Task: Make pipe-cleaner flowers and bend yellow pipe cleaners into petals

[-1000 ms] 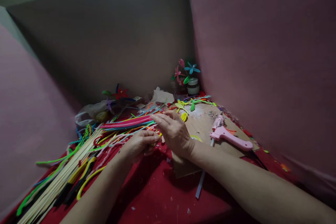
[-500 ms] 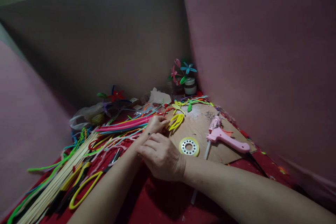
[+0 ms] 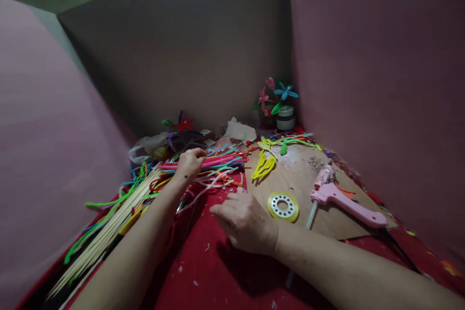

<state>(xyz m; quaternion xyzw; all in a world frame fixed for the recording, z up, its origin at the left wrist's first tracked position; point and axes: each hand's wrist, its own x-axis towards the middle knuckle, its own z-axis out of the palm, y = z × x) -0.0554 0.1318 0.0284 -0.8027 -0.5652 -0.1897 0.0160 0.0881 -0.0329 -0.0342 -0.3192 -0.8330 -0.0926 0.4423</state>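
Observation:
My left hand [image 3: 191, 162] reaches out over a heap of coloured pipe cleaners [image 3: 221, 161], its fingers curled down into the pink and blue strands. My right hand [image 3: 245, 220] rests palm down on the red cloth [image 3: 203, 276], with its fingers loosely spread and nothing in them. It lies just left of a yellow tape roll [image 3: 283, 206]. A bent yellow pipe-cleaner shape [image 3: 263, 167] lies on the cardboard sheet [image 3: 308, 179] between the heap and the roll.
A pink glue gun [image 3: 341, 196] lies on the cardboard at the right. A bundle of thin wooden sticks [image 3: 116, 218] runs along the left. Pipe-cleaner flowers stand in a jar [image 3: 285, 116] in the far corner, and a plastic bag [image 3: 148, 145] sits behind the heap. Pink and brown panels wall in the work area.
My left hand has moved left along the pipe cleaners, away from the yellow shape. My right hand has drawn back from the heap onto the red cloth, and the tape roll now shows.

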